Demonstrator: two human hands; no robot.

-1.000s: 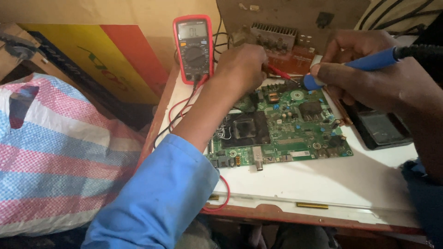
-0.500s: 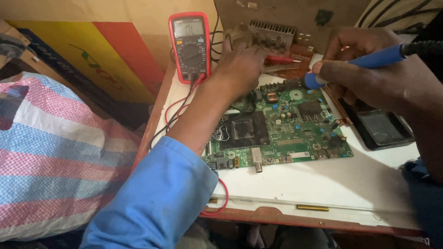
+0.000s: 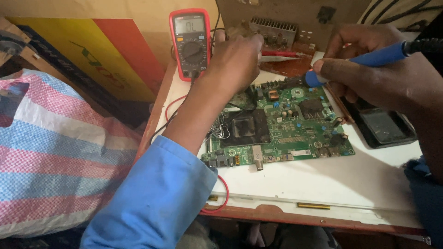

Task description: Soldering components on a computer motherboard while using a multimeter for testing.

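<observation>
White tabletop [image 3: 323, 184] carrying a green circuit board [image 3: 286, 127], both hands at work over its far edge.

Right hand [image 3: 369, 74] has its fingers closed around a blue-handled soldering iron [image 3: 369, 59], tip at the board's top edge. Left hand [image 3: 235, 60] is curled near a red probe [image 3: 281, 54]; whether it grips anything I cannot tell. Red multimeter [image 3: 190, 44] stands behind, wired up; the board work looks midway, not finished.

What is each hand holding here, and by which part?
The right hand grips a blue-handled soldering iron around its handle. The left hand is curled above the circuit board; what it holds cannot be told.
</observation>
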